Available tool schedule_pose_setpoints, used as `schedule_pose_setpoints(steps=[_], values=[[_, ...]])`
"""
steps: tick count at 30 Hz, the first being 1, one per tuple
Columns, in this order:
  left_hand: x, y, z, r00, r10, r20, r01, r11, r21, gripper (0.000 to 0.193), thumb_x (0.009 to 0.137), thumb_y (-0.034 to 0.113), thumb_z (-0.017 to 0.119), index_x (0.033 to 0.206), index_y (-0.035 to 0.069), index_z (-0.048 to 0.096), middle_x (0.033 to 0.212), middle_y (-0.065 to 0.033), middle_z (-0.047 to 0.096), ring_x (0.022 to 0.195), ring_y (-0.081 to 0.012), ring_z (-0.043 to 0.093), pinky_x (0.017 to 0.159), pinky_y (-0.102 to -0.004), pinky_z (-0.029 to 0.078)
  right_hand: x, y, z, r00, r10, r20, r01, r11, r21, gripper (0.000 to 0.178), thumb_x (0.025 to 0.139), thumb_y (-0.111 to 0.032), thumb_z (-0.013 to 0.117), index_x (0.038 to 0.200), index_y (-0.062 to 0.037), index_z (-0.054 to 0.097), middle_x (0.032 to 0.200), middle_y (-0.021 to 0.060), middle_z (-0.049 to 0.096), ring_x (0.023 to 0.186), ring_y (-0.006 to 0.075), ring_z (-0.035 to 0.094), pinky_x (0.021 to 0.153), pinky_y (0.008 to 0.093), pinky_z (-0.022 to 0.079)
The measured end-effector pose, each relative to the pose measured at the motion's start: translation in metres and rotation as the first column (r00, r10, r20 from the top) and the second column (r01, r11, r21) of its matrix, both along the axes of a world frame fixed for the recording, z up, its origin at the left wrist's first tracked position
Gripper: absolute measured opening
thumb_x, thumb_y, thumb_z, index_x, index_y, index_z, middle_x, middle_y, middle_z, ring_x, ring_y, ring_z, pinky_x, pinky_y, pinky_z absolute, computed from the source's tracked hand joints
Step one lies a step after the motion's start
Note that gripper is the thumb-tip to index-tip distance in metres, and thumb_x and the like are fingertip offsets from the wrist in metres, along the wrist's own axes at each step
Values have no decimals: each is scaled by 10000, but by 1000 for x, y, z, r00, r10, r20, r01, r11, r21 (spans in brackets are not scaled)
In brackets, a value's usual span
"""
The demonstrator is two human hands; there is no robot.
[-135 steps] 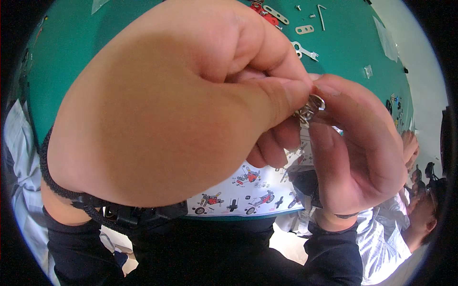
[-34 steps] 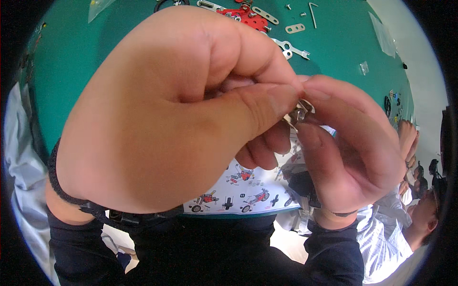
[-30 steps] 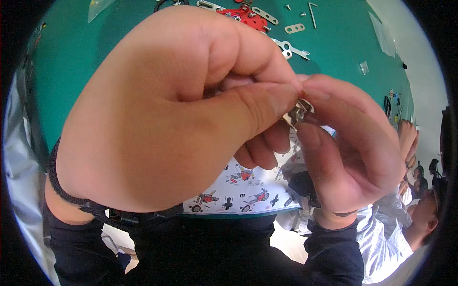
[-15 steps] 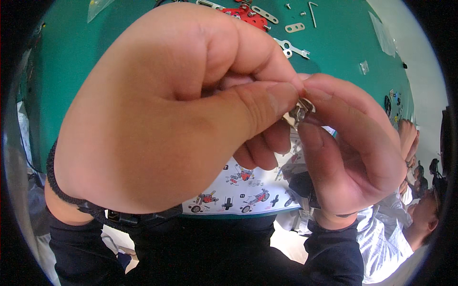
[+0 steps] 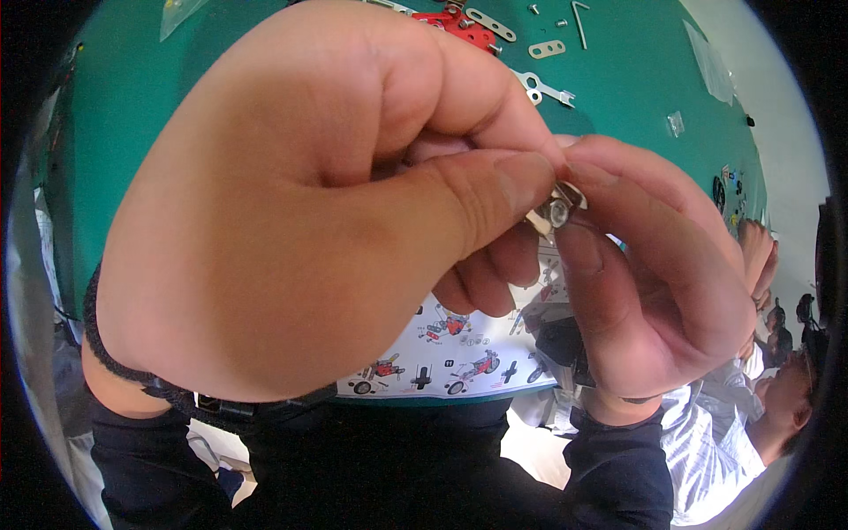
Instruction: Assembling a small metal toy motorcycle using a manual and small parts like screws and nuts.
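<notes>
Close to the camera, my left hand (image 5: pixel 291 221) is closed, its thumb and forefinger pinching a small shiny metal piece (image 5: pixel 556 212) with a round, nut-like part at its middle. From the other side, my right hand (image 5: pixel 662 274) holds the same piece between thumb and fingers. The fingertips cover much of it, so its full shape is hidden. Beneath the hands lies a white instruction sheet (image 5: pixel 477 353) with drawings of a red model vehicle.
On the green table (image 5: pixel 618 88) beyond my hands lie a red metal assembly (image 5: pixel 473 35), a flat spanner (image 5: pixel 549 90), perforated strips (image 5: pixel 546 49), a hex key (image 5: pixel 579 25) and small screws (image 5: pixel 533 10). Clear plastic bags (image 5: pixel 709 62) lie farther off. Another person (image 5: pixel 724 433) sits at the right.
The metal piece has turned slightly between my fingers, and its round part now shows more plainly. Both hands keep nearly the same place and grip.
</notes>
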State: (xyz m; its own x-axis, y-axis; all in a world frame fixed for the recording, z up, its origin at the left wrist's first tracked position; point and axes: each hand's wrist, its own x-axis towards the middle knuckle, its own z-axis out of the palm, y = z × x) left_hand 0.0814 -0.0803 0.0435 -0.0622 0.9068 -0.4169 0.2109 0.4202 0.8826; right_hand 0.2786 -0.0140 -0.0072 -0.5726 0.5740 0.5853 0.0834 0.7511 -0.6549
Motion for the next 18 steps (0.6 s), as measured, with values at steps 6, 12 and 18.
schedule_pose_setpoints(steps=[6, 12, 18], values=[[-14, 8, -20, 813, 84, 575, -18, 993, -121, 183, 1001, 130, 582, 1023, -46, 628, 790, -115, 703, 658, -173, 706, 597, -253, 574, -4, -8, 20, 967, -77, 242, 94, 994, -61, 250, 768, 57, 699, 1005, 135, 684, 1040, 306, 682, 907, 308, 704, 820, 348, 566], [-8, -2, -27, 904, 21, 426, -63, 994, 86, 162, 1005, 104, 569, 1025, -45, 630, 798, -104, 703, 665, -152, 704, 600, -239, 571, 1, -3, 22, 945, -78, 318, 68, 997, 44, 262, 767, 43, 705, 1012, 133, 683, 1061, 306, 679, 894, 285, 701, 805, 337, 563], [-3, -1, -26, 943, 9, 332, -53, 991, 125, 160, 1006, 100, 568, 1026, -44, 632, 802, -93, 699, 671, -140, 702, 610, -232, 571, -2, -8, 17, 968, -82, 237, 104, 991, -84, 248, 768, 64, 702, 1009, 119, 683, 1063, 304, 679, 941, 309, 699, 838, 345, 556]])
